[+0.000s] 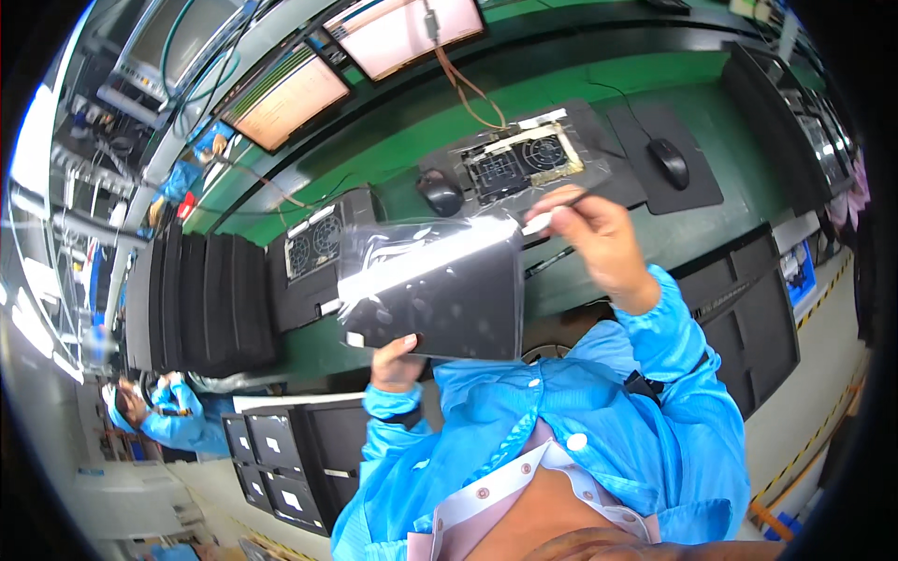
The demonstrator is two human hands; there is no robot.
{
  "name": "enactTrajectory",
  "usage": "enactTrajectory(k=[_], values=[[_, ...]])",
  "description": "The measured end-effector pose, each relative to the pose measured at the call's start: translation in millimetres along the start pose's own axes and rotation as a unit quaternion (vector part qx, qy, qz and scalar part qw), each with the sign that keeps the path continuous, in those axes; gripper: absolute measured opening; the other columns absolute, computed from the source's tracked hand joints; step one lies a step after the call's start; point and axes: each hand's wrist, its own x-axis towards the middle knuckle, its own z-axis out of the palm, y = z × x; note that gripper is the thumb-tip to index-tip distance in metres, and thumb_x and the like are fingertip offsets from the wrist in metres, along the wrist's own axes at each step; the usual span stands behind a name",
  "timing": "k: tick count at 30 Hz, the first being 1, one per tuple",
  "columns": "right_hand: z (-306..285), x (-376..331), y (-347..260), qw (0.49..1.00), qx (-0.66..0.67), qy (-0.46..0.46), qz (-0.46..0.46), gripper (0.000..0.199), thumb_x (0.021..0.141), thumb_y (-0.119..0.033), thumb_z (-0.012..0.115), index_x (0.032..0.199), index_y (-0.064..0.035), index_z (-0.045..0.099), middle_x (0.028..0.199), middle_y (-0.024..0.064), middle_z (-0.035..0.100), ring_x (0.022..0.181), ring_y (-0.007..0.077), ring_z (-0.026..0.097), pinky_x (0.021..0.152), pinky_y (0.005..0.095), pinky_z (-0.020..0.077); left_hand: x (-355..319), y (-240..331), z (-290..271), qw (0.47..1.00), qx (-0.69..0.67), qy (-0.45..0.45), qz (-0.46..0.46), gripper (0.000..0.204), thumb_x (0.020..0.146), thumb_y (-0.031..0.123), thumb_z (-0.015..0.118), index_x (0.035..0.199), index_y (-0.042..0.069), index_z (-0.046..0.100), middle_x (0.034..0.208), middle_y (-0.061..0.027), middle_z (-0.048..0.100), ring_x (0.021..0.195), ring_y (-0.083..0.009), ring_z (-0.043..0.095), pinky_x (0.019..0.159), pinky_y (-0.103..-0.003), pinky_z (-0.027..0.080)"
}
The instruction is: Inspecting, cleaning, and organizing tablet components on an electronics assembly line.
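A flat black panel [449, 304] in a clear plastic bag [393, 245] is held up in front of my body, with bright glare across it. At its lower edge my left hand [398, 365] grips it, the thumb on the near face and the other fingers mostly hidden behind. My right hand [599, 238] is closed in a pinch at the upper right corner of the bag. A small white piece [537, 223] shows at those fingertips; its exact kind is unclear. I cannot tell whether it touches the bag.
Beyond the panel, a fixture with fans [524, 164] lies on the green bench, between two black mice [440, 192] [668, 164]. Black foam-like slabs [210, 299] stand at left. Monitors [285, 98] line the back. Black trays [739, 323] sit at right; a co-worker [168, 411] is at far left.
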Motion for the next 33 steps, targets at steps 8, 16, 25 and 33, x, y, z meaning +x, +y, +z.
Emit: enactTrajectory(k=[8, 16, 25, 33], values=[[0.1, -4.7, -25.9, 0.988, -0.059, -0.104, -0.102, 0.016, 0.096, -0.004, 0.059, 0.108, 0.0033, 0.067, 0.111, 0.0198, 0.068, 0.106, 0.0266, 0.065, 0.092, 0.0383, 0.0511, -10.8, 95.8, 109.6, 0.886, 0.464, 0.011, 0.006, 0.029, 0.088, 0.017, 0.076, 0.106, -0.004, 0.067, 0.094, -0.0051, 0.069, 0.09, -0.0118, 0.06, 0.083, -0.027, 0.048], [24.9, 6.0, -11.5, 0.993, 0.009, -0.118, 0.013, 0.018, 0.099, -0.008, 0.058, 0.111, 0.0028, 0.065, 0.111, 0.0121, 0.068, 0.104, 0.019, 0.064, 0.091, 0.0332, 0.052, 17.6, 88.7, 100.0, 0.868, 0.472, -0.068, -0.141, 0.029, 0.084, 0.012, 0.079, 0.107, -0.003, 0.069, 0.098, -0.0059, 0.072, 0.09, -0.0117, 0.064, 0.081, -0.028, 0.052], [24.8, 6.8, -10.8, 0.975, 0.045, -0.198, 0.09, 0.016, 0.099, -0.009, 0.057, 0.109, 0.0016, 0.065, 0.106, 0.0125, 0.063, 0.102, 0.0238, 0.066, 0.081, 0.0328, 0.0563, 37.0, 85.5, 100.0, 0.833, 0.482, -0.177, -0.204, 0.039, 0.081, 0.01, 0.081, 0.115, -0.003, 0.066, 0.104, -0.0115, 0.073, 0.098, -0.0172, 0.068, 0.09, -0.031, 0.053], [23.7, 5.6, -11.5, 0.971, 0.012, -0.224, 0.088, 0.016, 0.098, -0.009, 0.058, 0.108, 0.0019, 0.065, 0.105, 0.0124, 0.063, 0.095, 0.0199, 0.065, 0.077, 0.0318, 0.0567, 39.2, 84.1, 100.3, 0.842, 0.463, -0.177, -0.214, 0.042, 0.081, 0.009, 0.081, 0.117, -0.003, 0.064, 0.107, -0.0113, 0.071, 0.1, -0.0182, 0.068, 0.091, -0.031, 0.053]])
